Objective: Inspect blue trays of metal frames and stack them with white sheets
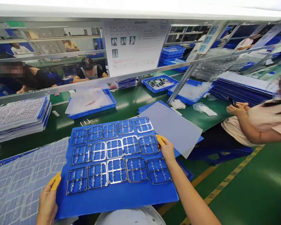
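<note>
Between my two hands is a blue sheet (121, 198), tilted toward me. Several square metal frames (117, 170) with thin script-like pieces inside lie on it in three rows. My left hand (48, 197), with yellow finger covers, grips the sheet's left edge. At its right edge, my right hand (166, 150) is closed on it, also with yellow finger covers. To the left, similar square frames show through a translucent sheet (23, 184) on the bench. A single small metal frame piece (85, 122) lies just beyond the blue sheet.
White paper (175, 125) on blue sheets lies right of my work. A blue tray (93, 110) with paper stands behind; stacked sheets (18, 117) sit at left. A metal post (184, 81) rises from the green bench. A co-worker (255, 122) sits at right.
</note>
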`<state>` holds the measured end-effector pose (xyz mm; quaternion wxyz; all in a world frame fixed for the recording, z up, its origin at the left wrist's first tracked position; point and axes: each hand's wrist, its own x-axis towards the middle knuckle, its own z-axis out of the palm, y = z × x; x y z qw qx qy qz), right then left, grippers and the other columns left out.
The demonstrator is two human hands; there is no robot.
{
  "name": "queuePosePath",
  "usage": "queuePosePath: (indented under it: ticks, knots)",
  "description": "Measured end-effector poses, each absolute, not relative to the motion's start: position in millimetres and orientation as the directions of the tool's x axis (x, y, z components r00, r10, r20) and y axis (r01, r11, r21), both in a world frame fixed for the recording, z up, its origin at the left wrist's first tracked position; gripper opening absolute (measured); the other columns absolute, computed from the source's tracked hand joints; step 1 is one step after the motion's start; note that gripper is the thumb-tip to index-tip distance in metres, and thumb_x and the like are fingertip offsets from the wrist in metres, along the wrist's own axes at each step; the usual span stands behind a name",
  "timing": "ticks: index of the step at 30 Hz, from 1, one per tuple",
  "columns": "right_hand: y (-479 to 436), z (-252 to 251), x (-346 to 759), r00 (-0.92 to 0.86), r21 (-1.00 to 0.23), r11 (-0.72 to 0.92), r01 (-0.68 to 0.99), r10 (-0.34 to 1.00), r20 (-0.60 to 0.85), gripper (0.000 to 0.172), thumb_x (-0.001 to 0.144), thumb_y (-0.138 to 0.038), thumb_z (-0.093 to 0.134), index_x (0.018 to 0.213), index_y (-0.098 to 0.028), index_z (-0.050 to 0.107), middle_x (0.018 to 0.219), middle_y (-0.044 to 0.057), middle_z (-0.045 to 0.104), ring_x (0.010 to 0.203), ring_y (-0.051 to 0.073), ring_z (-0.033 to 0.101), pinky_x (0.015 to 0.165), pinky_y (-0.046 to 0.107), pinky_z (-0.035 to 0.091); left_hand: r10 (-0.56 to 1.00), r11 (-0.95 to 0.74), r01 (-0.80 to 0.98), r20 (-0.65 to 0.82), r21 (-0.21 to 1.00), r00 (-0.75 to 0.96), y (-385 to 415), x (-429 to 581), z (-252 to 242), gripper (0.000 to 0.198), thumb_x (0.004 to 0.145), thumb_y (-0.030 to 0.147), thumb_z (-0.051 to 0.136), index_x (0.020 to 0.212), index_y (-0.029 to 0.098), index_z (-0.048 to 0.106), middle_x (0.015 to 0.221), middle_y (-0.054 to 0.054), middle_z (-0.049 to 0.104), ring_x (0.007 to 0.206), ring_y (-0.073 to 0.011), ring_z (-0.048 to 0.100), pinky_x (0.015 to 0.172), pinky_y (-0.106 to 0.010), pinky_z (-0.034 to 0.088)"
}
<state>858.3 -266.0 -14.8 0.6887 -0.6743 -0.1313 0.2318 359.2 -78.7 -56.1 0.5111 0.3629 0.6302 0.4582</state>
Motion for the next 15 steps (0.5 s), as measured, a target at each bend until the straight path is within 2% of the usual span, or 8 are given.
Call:
queuePosePath:
  ticks: [4, 10, 15]
  knots:
    - [-251.1, -14.1, 863.7, 0.841, -0.99, -0.02, -0.137, 0.525, -0.127, 0.047, 0.065, -0.056, 0.078, 0.094, -0.019, 0.076, 0.056, -0.001, 0.056, 0.049, 0.013, 0.044, 0.047, 0.028, 0.033, 0.929, 0.306, -0.042, -0.308, 0.951, -0.208, -60.3, 359.3, -61.5, 0.039, 0.049, 0.023, 0.077, 0.088, 0.025, 0.075, 0.091, 0.001, 0.075, 0.104, -0.0268, 0.067, 0.12, -0.052, 0.032]
    - [-230.3, -18.7, 875.7, 0.794, -0.984, -0.013, -0.177, 0.589, -0.15, 0.043, 0.068, -0.048, 0.074, 0.101, -0.02, 0.075, 0.053, -0.003, 0.051, 0.05, 0.014, 0.042, 0.048, 0.028, 0.033, 0.94, 0.288, -0.049, -0.292, 0.956, -0.174, -42.4, 368.4, -56.9, 0.035, 0.053, 0.019, 0.074, 0.087, 0.025, 0.075, 0.086, 0.001, 0.075, 0.102, -0.0263, 0.07, 0.119, -0.051, 0.034]
    - [-215.1, -26.7, 895.0, 0.755, -0.978, -0.023, -0.205, 0.633, -0.173, 0.04, 0.066, -0.042, 0.074, 0.099, -0.02, 0.075, 0.059, -0.002, 0.057, 0.052, 0.013, 0.045, 0.05, 0.028, 0.036, 0.944, 0.275, -0.026, -0.275, 0.961, -0.183, -35.5, 380.5, -51.2, 0.031, 0.057, 0.014, 0.07, 0.086, 0.024, 0.073, 0.082, 0.0, 0.075, 0.097, -0.0249, 0.072, 0.11, -0.047, 0.046]
